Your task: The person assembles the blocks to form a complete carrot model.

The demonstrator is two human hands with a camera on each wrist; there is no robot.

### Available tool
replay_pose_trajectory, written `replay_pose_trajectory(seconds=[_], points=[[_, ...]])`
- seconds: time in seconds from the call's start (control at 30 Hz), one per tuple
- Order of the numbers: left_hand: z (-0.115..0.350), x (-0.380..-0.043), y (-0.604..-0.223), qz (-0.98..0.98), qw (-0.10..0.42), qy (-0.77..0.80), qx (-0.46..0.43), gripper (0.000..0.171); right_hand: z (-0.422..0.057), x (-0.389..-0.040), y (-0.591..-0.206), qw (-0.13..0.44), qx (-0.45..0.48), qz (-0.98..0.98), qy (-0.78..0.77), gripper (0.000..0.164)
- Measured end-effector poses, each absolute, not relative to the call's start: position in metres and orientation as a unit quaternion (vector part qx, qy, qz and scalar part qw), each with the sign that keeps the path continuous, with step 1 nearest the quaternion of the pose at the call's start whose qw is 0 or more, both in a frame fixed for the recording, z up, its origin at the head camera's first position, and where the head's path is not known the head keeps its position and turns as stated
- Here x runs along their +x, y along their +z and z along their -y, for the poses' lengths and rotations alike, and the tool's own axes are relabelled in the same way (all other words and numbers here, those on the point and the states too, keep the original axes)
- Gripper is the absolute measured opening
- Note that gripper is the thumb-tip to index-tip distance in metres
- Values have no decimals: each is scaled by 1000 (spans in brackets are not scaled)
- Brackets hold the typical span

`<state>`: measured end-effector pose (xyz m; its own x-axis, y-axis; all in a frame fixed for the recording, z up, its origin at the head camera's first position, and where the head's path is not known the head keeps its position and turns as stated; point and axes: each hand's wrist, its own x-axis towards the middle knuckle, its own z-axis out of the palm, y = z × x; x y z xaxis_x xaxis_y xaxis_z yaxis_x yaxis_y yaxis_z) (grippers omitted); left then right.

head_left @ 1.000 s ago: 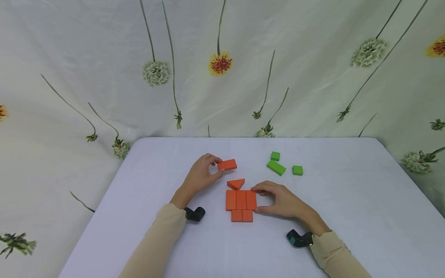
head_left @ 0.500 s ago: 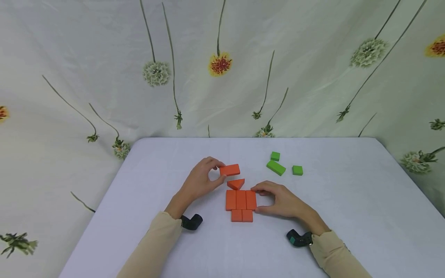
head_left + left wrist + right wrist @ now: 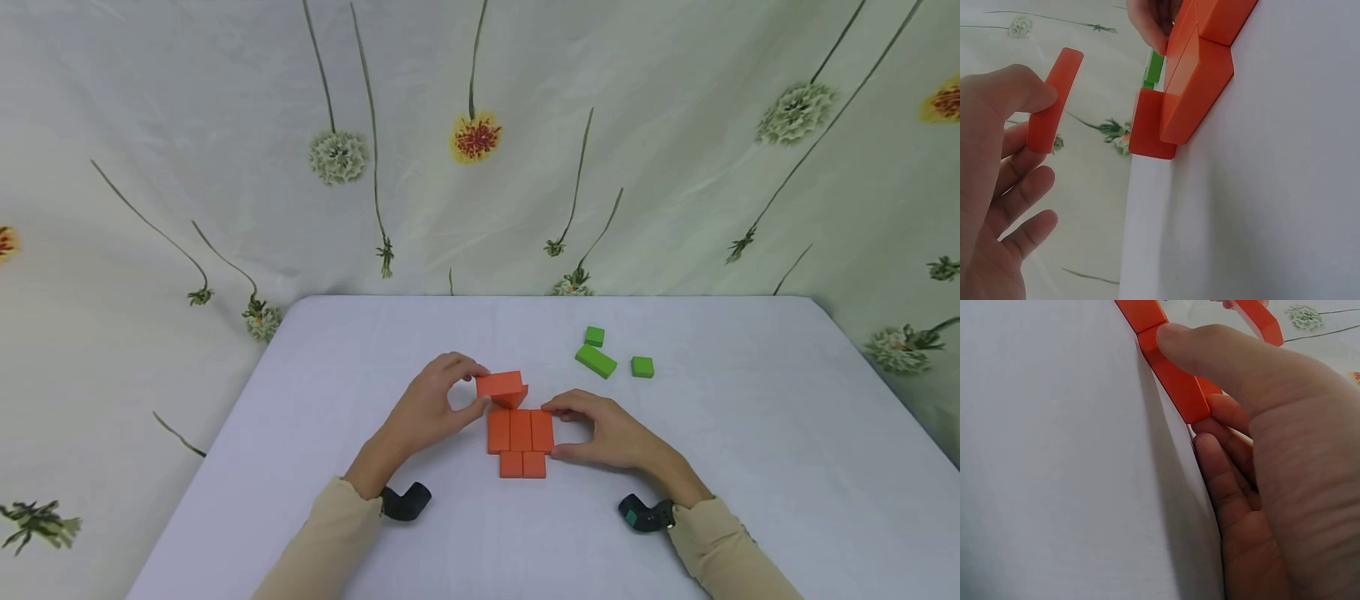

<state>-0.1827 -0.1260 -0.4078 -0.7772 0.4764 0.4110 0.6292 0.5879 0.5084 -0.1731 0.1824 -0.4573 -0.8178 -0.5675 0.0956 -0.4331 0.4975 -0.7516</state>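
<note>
In the head view my left hand (image 3: 433, 407) pinches an orange rectangular block (image 3: 498, 383) by one end between thumb and fingers. This block is raised above the table and partly covers an orange triangular block (image 3: 519, 397). Just nearer than the triangle lie three upright-set orange rectangles side by side, with two smaller orange blocks (image 3: 522, 464) touching their near edge. My right hand (image 3: 611, 429) holds the rightmost rectangle (image 3: 542, 431), thumb at its near end and fingers at its far end. The right wrist view shows that thumb pressed on the orange block (image 3: 1175, 381).
Toward the back right of the white table (image 3: 735, 392) lie a green rectangular block (image 3: 596, 361) and two green cubes, one behind it (image 3: 595, 336) and another to its right (image 3: 642, 367). A flower-printed cloth (image 3: 660, 167) hangs behind the table.
My left hand has brought its orange block nearer and slightly right, from behind the triangular block to over it. The right hand and the other blocks have stayed in place.
</note>
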Motion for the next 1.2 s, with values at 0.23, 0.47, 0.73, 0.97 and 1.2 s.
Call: replay_pose_trajectory(seconds=[0.23,0.47,0.73,0.97,1.2], points=[[126,-172,-412,885,112,-321,-318,29,-182,-174,-459,83,-294,-862,-404,56],[125,-164,-414,878,118,-324,-333,29,-182,-175,-460,79,-300,-862,-402,56],[122,-149,-416,879,115,-317,-337,33,-181,-176,-459,77,-297,-865,-398,56],[121,-136,-422,879,107,-316,-341,38,-181,-175,-459,79,-293,-866,-398,56],[118,-128,-431,875,102,-308,-359,32,-183,-174,-459,76,-291,-866,-398,55]])
